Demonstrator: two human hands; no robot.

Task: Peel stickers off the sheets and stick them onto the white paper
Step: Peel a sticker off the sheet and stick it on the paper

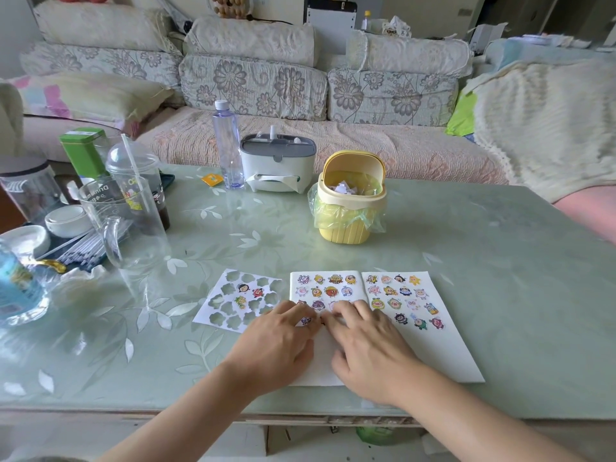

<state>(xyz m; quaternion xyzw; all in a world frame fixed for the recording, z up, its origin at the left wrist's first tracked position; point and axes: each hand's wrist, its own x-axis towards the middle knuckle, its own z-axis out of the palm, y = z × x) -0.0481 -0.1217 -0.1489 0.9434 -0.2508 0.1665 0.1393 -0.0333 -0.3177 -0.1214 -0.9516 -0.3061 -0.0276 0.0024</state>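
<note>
1. A person sits at a green table [483,248] with both hands down on the white paper [436,358].
2. The white paper lies open and flat near the front edge of the table. It has a fold down the middle.
3. Lots of little cartoon stickers [388,290] sit in rows on both halves of the paper.
4. The left hand [280,341] lies on the left half of the paper. Its fingers are stretched out and rest flat, so it grips nothing.
5. The right hand [366,348] lies just beside it, near the fold. Its fingers are also spread out flat and press on the paper, holding nothing.
6. The tips of both hands come close together over the lower stickers on the left half and hide some of them.
7. The sticker sheet [204,314] lies just to the left of the paper, touching or nearly touching its edge. It is mostly full of holes, and only a few stickers are left near its middle.
8. A small yellow bin [346,228] with its lid up stands farther back, with paper scraps inside.
9. A tissue box [276,165] and a clear bottle [228,145] stand behind it.
10. A glass jug [133,235] stands on the left.
</note>
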